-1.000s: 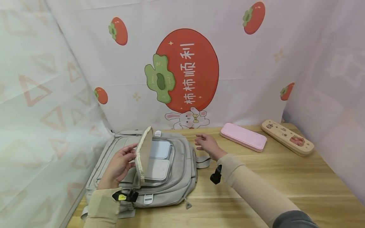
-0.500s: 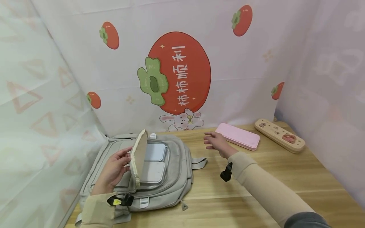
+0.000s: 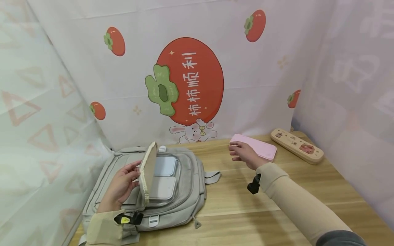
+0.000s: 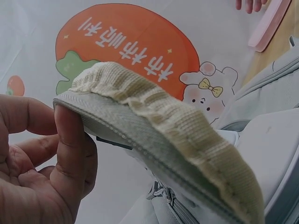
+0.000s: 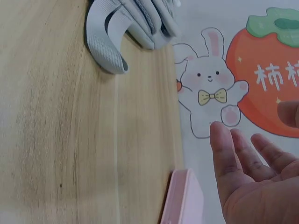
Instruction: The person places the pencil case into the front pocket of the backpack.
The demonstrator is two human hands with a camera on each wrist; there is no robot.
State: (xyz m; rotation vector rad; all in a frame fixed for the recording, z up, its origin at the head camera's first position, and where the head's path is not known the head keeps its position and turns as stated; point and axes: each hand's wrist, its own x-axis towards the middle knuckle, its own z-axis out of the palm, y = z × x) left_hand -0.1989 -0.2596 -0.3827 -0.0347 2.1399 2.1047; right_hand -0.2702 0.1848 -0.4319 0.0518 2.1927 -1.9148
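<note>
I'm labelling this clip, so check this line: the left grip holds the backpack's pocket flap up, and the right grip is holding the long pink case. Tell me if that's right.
Wrong on the right grip: the right wrist view shows it empty, with a gap to the long pink case. Corrected: the left grip holds the backpack's pocket flap up, and the right grip is empty.

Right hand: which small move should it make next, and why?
Probably, the right hand should close around the pink case: it is empty and very near that case, while the left hand holds the flap up, and the blue case and white case already sit in the bag.
</note>
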